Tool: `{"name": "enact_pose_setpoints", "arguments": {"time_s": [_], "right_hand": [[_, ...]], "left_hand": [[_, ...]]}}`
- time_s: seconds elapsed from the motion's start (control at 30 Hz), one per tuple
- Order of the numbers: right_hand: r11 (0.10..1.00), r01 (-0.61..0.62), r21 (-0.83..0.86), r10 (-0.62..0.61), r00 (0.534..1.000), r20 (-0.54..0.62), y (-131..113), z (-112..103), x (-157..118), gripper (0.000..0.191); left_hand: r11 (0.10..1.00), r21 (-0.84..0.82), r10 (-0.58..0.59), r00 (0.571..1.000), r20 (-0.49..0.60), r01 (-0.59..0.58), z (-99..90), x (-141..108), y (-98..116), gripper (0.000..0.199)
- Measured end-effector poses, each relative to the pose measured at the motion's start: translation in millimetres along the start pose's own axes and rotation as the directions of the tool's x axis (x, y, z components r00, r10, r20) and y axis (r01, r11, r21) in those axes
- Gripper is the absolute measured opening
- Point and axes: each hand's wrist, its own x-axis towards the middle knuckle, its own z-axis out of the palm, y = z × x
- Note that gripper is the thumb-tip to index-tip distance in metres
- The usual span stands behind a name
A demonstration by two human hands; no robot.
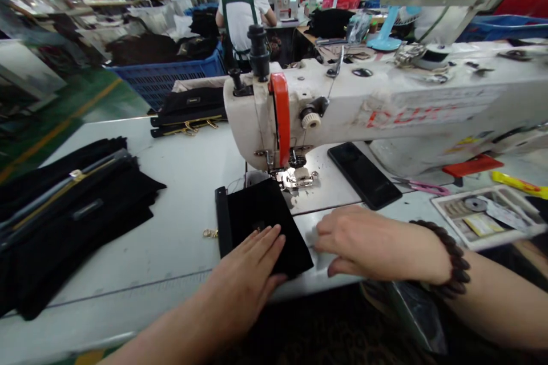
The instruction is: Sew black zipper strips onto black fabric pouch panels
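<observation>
A black fabric piece (269, 211) with a dark strip along its left edge and a small gold clasp (210, 233) lies on the white table, its top edge at the needle area of a sewing machine (295, 179). My left hand (252, 265) rests flat on the lower part of this piece, fingers stretched out. Just right of the fabric, my right hand (355, 239) hovers over or touches the table edge, its fingers bent and partly together; what they hold, if anything, is too small to name.
Stacked black pieces with zippers (77, 205) lie at the left, more (192, 105) behind. A black phone (363, 174), pink-handled scissors (423, 186) and a bobbin tray (488, 217) sit at the right. A person (244, 11) works beyond a blue crate (171, 80).
</observation>
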Motion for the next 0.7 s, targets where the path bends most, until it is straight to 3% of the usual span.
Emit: {"name": "enact_pose_setpoints", "arguments": {"time_s": [0.07,0.13,0.2,0.27,0.33,0.4,0.47,0.53,0.6,0.7], "right_hand": [[0.999,0.036,0.04,-0.032,0.995,-0.096,-11,12,-5,0.028],[0.997,0.082,0.015,-0.075,0.96,-0.27,-18,30,0,0.038],[0.995,0.082,-0.055,-0.098,0.897,-0.43,-21,49,9,0.036],[0.992,0.074,-0.102,-0.118,0.836,-0.536,-21,63,19,0.025],[0.983,0.104,-0.149,-0.172,0.788,-0.591,-20,70,25,0.023],[0.976,0.131,-0.175,-0.213,0.746,-0.631,-20,73,25,0.024],[0.976,0.128,-0.177,-0.216,0.696,-0.685,-23,74,22,0.024],[0.975,0.122,-0.187,-0.222,0.634,-0.741,-28,76,18,0.021],[0.97,0.128,-0.207,-0.243,0.581,-0.777,-34,81,15,0.017],[0.967,0.152,-0.205,-0.255,0.551,-0.795,-39,87,12,0.016]], "left_hand": [[0.97,-0.2,-0.163,0.977,-0.135,0.134,-3.1,-7,-7,0.036],[0.86,-0.407,-0.404,0.897,-0.178,0.307,-7.2,-12,-13,0.04],[0.726,-0.562,-0.57,0.804,-0.17,0.396,-11.0,-16,-15,0.042],[0.667,-0.634,-0.624,0.759,-0.187,0.392,-14.4,-20,-15,0.043],[0.698,-0.602,-0.629,0.734,-0.256,0.389,-17.6,-23,-13,0.045],[0.791,-0.485,-0.564,0.753,-0.339,0.374,-19.4,-25,-13,0.042],[0.91,-0.323,-0.376,0.844,-0.382,0.259,-18.3,-25,-12,0.035],[0.987,-0.146,-0.113,0.922,-0.37,0.062,-13.8,-23,-9,0.032],[0.996,0.005,0.081,0.939,-0.334,-0.084,-7.3,-20,-3,0.038],[0.981,0.111,0.185,0.938,-0.294,-0.159,2.3,-14,6,0.042]]}}
